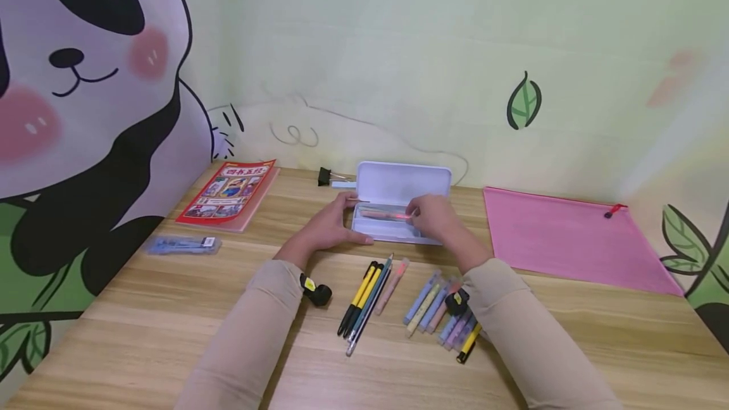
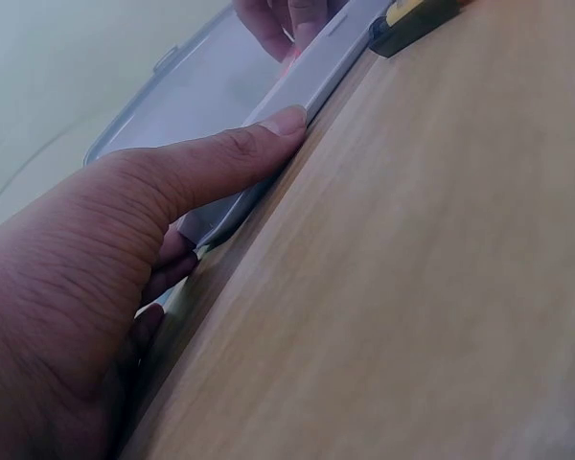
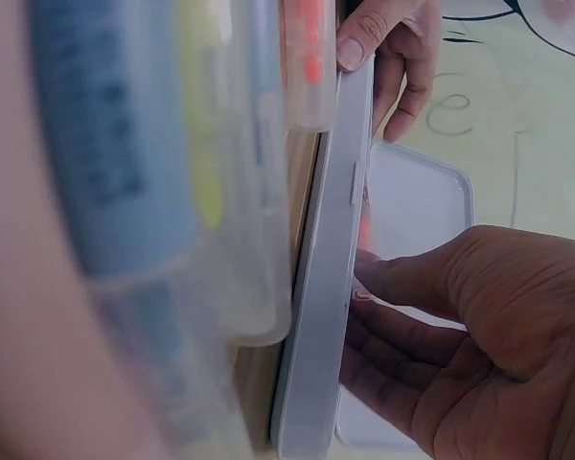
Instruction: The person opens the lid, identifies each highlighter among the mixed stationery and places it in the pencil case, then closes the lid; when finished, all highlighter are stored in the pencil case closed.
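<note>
A white pencil case (image 1: 376,230) lies on the table with its lid (image 1: 404,182) raised toward the wall. My left hand (image 1: 332,225) grips the case's left end. In the left wrist view its thumb (image 2: 235,158) lies along the front wall, with the fingers round the end. Over the right part of the case, my right hand (image 1: 437,216) pinches the end of a clear highlighter with pink-red ink (image 1: 383,214), which lies lengthwise inside the case. In the right wrist view the right fingers (image 3: 402,340) reach behind the front wall, which hides most of the highlighter.
In front of the case lie two yellow-and-black pens (image 1: 364,290), pencils (image 1: 371,309), a pink highlighter (image 1: 393,286) and several pastel highlighters (image 1: 424,305) beside my right sleeve. A pink zip pouch (image 1: 569,239) is right; a booklet (image 1: 228,192), pen pack (image 1: 182,245) and binder clip (image 1: 324,176) are left.
</note>
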A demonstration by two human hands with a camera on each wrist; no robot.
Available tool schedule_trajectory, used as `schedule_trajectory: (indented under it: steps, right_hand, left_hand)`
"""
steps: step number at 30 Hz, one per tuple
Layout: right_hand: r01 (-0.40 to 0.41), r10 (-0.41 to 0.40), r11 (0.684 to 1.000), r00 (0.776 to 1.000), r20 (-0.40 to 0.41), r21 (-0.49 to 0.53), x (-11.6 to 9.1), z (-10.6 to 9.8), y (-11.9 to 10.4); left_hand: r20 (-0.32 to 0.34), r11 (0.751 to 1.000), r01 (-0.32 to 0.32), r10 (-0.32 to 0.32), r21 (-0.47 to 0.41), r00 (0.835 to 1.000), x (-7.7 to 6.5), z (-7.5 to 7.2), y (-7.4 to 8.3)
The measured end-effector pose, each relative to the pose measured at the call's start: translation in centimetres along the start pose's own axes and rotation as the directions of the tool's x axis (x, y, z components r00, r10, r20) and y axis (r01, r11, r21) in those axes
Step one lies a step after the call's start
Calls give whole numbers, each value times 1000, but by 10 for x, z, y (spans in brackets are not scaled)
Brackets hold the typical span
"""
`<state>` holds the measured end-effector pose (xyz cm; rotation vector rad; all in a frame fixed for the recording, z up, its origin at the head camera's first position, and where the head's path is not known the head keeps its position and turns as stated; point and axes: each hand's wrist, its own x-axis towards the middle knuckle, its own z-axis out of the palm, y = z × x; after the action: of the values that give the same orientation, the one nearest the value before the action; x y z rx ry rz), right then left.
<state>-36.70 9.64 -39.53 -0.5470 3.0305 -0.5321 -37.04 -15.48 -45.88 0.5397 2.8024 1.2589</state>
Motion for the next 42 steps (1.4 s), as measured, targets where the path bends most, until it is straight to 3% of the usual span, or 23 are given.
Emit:
schedule_trajectory:
  steps: [5, 13, 18, 29, 32, 35, 39, 42]
  right_hand:
    - [-9, 8, 999, 1000, -12, -34, 3, 4, 0]
    - [-32, 34, 999, 996, -84, 26, 6, 4, 1]
    - [-36, 39, 998, 996, -79, 44, 2, -2, -2]
    - [75, -73, 997, 995, -67, 20, -15, -16, -8]
    - [186, -181, 982, 979, -90, 43, -22, -17, -6]
    - [335, -327, 935, 941, -81, 118, -31, -17, -2]
    - [450, -467, 864, 884, 26, 228, -47, -14, 3]
    - [456, -498, 853, 857, 135, 254, -57, -12, 5]
  left_hand:
    - [4, 1000, 4, -4, 3, 1000, 0, -1, 0]
    - [3, 1000, -9, 9, -3, 1000, 0, -1, 0]
    - [5, 1000, -5, 5, -3, 1000, 0, -1, -1]
    - [12, 1000, -4, 4, 14, 1000, -1, -2, 1]
    - [13, 1000, -8, 8, 7, 1000, -1, -3, 1]
    - [12, 1000, -12, 12, 5, 1000, -1, -2, 1]
    - [14, 1000, -15, 15, -2, 1000, -1, -1, 0]
    - [12, 1000, -15, 15, -12, 1000, -1, -2, 0]
